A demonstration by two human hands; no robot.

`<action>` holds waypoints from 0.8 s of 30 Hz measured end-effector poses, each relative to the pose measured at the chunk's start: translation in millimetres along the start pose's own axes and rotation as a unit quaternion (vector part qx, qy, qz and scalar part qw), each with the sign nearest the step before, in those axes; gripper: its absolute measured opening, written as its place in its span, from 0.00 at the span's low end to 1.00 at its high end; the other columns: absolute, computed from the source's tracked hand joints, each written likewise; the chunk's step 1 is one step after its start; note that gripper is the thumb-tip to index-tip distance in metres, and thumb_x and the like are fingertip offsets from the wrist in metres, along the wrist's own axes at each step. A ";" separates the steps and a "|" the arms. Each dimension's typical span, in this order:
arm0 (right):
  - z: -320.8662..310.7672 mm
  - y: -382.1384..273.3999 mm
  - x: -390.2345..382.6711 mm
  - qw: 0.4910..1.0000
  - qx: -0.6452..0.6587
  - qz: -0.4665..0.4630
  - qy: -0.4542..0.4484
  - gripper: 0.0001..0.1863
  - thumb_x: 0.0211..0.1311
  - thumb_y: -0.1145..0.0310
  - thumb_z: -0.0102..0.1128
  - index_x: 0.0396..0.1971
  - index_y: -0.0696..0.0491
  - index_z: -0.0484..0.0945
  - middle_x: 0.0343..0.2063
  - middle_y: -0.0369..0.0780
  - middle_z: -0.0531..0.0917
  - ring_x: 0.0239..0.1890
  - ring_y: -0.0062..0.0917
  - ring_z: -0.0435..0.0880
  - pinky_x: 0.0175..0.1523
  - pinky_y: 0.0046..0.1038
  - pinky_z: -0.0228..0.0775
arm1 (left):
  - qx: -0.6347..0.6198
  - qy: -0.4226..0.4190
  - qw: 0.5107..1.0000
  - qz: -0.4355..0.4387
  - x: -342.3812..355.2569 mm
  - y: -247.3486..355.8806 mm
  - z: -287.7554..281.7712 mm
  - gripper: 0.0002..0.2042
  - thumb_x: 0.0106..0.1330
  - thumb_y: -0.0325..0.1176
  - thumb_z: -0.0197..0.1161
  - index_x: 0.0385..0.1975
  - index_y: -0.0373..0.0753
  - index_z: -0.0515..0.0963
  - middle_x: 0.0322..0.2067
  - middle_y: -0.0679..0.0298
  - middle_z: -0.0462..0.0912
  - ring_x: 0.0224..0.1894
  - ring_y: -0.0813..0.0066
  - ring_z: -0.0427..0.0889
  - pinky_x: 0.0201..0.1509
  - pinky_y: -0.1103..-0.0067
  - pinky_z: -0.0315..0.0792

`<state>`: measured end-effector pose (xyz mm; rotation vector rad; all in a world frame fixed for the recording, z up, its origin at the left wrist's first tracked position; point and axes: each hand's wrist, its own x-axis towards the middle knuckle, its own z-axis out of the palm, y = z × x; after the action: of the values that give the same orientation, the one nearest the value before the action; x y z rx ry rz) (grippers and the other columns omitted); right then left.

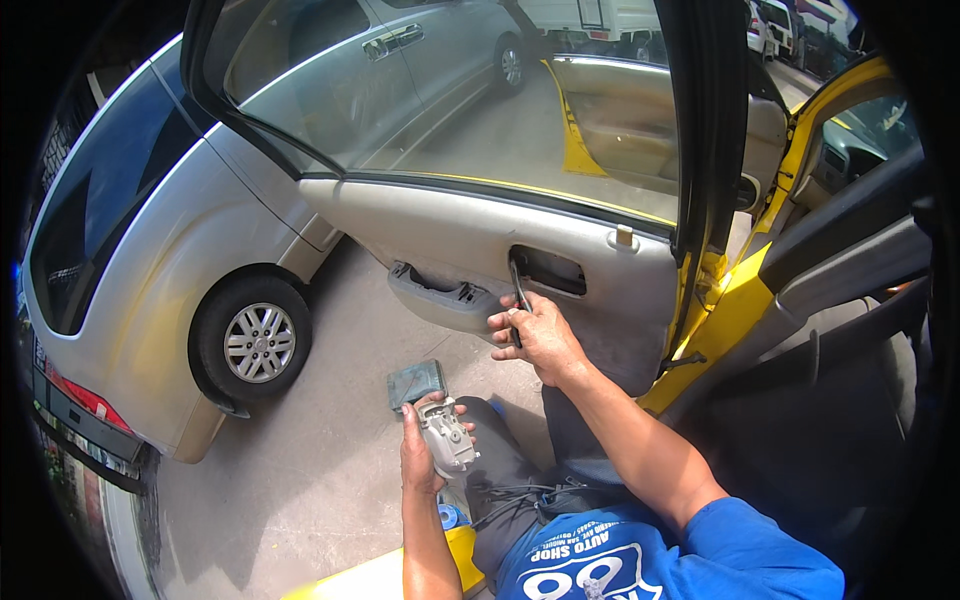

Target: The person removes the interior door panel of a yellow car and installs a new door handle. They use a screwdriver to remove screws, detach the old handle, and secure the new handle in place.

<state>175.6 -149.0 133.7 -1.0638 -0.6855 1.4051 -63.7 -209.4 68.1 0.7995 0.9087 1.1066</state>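
My left hand (416,458) is closed round a grey plastic inside door handle (449,437), its moulded back turned up. My right hand (540,338) grips slim, dark pliers (519,292). Their tip reaches the left edge of the rectangular opening (552,271) in the grey door panel (455,222); whether it touches anything inside cannot be made out. Left of that opening, an armrest (440,300) with a pull pocket juts from the panel.
The yellow car's door stands open, with its window glass (450,110) above the panel. A silver van (170,250) is parked on the left. On the concrete floor lies a flat dark green case (416,384). The car's yellow sill (715,325) is at my right.
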 end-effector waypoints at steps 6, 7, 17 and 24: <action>-5.7 10.5 10.5 0.999 0.026 -0.021 0.010 0.11 0.72 0.65 0.60 0.48 0.55 0.78 0.32 0.33 0.76 0.34 0.18 0.72 0.40 0.26 0.66 | 0.000 -0.044 0.999 0.003 10.7 10.0 23.6 0.32 0.83 0.63 0.33 0.62 0.41 0.70 0.46 0.50 0.84 0.41 0.58 0.90 0.40 0.65 0.90; -5.8 11.8 10.6 0.997 0.061 -0.034 -0.032 0.13 0.71 0.64 0.63 0.49 0.54 0.78 0.33 0.32 0.76 0.35 0.17 0.72 0.42 0.26 0.66 | -0.004 -0.049 0.999 0.001 12.3 12.2 28.2 0.32 0.83 0.63 0.32 0.62 0.41 0.70 0.47 0.48 0.84 0.41 0.57 0.90 0.40 0.64 0.90; -13.1 18.5 -7.0 0.992 0.016 -0.022 -0.125 0.17 0.80 0.57 0.59 0.46 0.59 0.81 0.30 0.36 0.82 0.31 0.17 0.79 0.35 0.23 0.77 | 0.015 -0.156 0.987 -0.034 18.7 33.5 59.9 0.40 0.80 0.69 0.33 0.74 0.38 0.61 0.50 0.50 0.84 0.43 0.61 0.91 0.43 0.69 0.90; -18.7 2.2 5.0 0.951 -0.216 -0.117 -0.187 0.20 0.79 0.53 0.60 0.48 0.56 0.86 0.41 0.36 0.86 0.45 0.22 0.80 0.54 0.30 0.73 | 0.115 -0.173 0.971 -0.116 15.3 25.1 72.4 0.38 0.81 0.66 0.39 0.69 0.34 0.67 0.45 0.47 0.87 0.37 0.60 0.92 0.38 0.71 0.90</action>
<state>191.9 -147.8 123.0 -1.0117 -1.4012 1.2884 -5.0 -194.4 117.5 1.0126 0.8168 0.6368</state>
